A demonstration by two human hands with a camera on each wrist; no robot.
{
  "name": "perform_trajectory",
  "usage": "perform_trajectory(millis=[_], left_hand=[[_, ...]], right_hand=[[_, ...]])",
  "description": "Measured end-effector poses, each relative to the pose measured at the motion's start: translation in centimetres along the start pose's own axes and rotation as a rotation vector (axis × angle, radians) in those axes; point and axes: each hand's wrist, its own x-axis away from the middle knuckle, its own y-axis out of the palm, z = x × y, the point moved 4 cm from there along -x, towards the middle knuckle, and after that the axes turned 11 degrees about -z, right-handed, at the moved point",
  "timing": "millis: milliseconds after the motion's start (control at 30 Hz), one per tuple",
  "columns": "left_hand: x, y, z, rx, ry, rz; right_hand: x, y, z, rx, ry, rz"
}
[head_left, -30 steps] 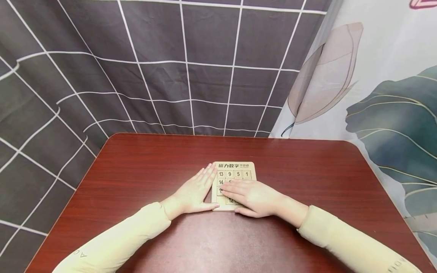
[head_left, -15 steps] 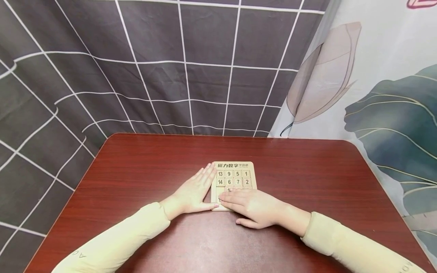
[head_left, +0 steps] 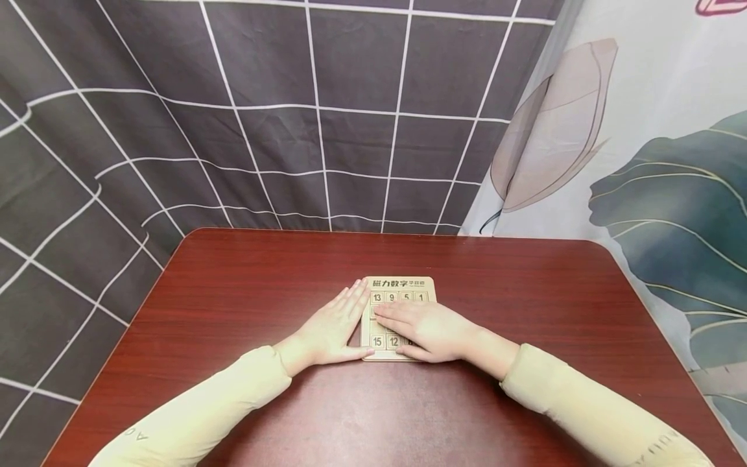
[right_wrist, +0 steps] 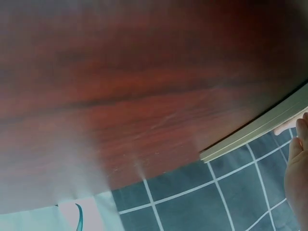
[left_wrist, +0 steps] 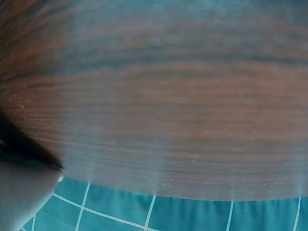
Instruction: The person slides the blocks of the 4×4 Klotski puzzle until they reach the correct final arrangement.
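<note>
A pale wood-coloured sliding number puzzle [head_left: 403,283] lies on the table, printed characters along its top edge. Tiles 13, 9, 5 and 1 show in the top row; 15 and 12 show at the bottom left. My left hand [head_left: 329,329] lies along the puzzle's left side with straight fingers, its thumb at the lower left corner. My right hand [head_left: 434,331] lies flat over the middle rows, fingertips on the left tile of the second row, hiding most tiles there. In the right wrist view the puzzle's side edge [right_wrist: 255,130] shows beside part of the right hand [right_wrist: 297,180].
The reddish-brown table [head_left: 262,272] has rounded far corners. Behind it hangs a dark grey curtain [head_left: 356,143] with white grid lines. A white curtain [head_left: 636,97] with a leaf print hangs at the right.
Tile 15 has slid down into the bottom left spot. My right hand moved down with it, then back up to the second row. The left hand stays in place.
</note>
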Motion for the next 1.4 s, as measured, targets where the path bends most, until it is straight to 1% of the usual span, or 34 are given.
perform_trajectory(millis=[133, 233, 467, 600, 700, 867, 1100, 1233, 1267, 1400], left_hand=[[0.0, 0.0, 0.0, 0.000, -0.001, 0.001], [0.0, 0.0, 0.0, 0.007, 0.003, 0.003], [0.0, 0.0, -0.1, 0.014, 0.003, 0.002], [0.0, -0.1, -0.1, 0.012, 0.002, 0.001], [0.1, -0.2, 0.0, 0.012, 0.004, 0.001], [0.1, -0.4, 0.1, 0.017, 0.005, -0.005], [0.1, -0.3, 0.1, 0.014, 0.002, -0.008], [0.1, -0.3, 0.1, 0.011, 0.004, -0.008], [0.0, -0.3, 0.1, 0.010, 0.001, -0.014], [0.1, -0.4, 0.1, 0.011, 0.010, 0.000]], right_hand=[[-0.3, 0.3, 0.4, 0.002, 0.033, -0.037], [-0.2, 0.4, 0.3, -0.006, 0.031, -0.033], [0.4, 0.1, -1.0, -0.006, -0.039, 0.020], [0.6, 0.0, -1.2, -0.004, -0.057, 0.024], [0.5, -0.1, -0.8, -0.010, -0.038, 0.016], [-0.1, -0.3, 0.4, -0.030, 0.019, -0.002], [-1.3, 0.1, 2.2, -0.072, 0.097, -0.050], [-1.6, 0.3, 2.4, -0.067, 0.103, -0.063], [-1.6, 0.3, 2.4, -0.060, 0.098, -0.060], [-1.3, 0.3, 1.7, -0.041, 0.066, -0.034]])
